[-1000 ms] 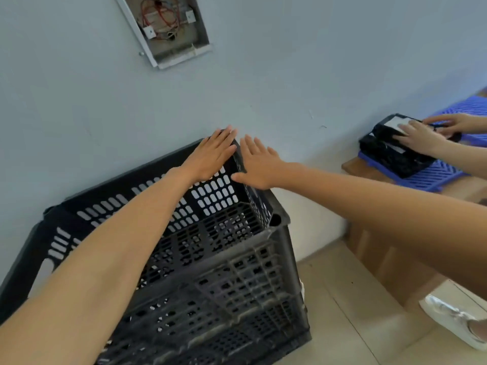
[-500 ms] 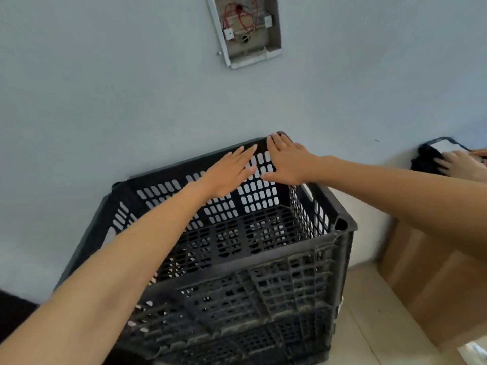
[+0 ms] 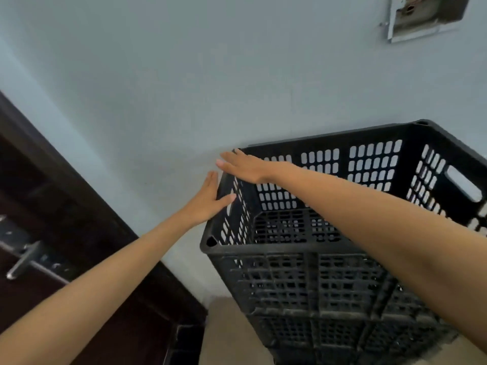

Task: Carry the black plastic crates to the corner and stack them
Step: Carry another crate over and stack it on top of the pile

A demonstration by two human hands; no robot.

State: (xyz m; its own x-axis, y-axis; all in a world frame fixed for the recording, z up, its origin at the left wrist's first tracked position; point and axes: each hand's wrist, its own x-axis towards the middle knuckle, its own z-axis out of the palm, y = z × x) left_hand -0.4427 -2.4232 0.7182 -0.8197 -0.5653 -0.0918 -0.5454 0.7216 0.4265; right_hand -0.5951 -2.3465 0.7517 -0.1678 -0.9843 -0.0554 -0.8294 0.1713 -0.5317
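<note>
A black plastic crate [image 3: 311, 264] with perforated walls stands against the pale blue wall, on top of another black crate [image 3: 342, 335] beneath it. My left hand [image 3: 208, 200] lies flat against the outside of the top crate's left wall, fingers straight, thumb over the rim. My right hand [image 3: 245, 164] reaches across the crate and rests flat on its far left corner, fingers extended. Neither hand grips anything.
A dark brown door [image 3: 60, 233] with a metal lever handle [image 3: 25, 256] stands at the left, close to the crates. An open electrical box [image 3: 424, 17] is set in the wall at the upper right. Beige floor tiles [image 3: 226, 335] show below.
My view has swung left, so the crates now sit at the right and the door has appeared. Both hands have slid from the crate's far right wall to its left corner.
</note>
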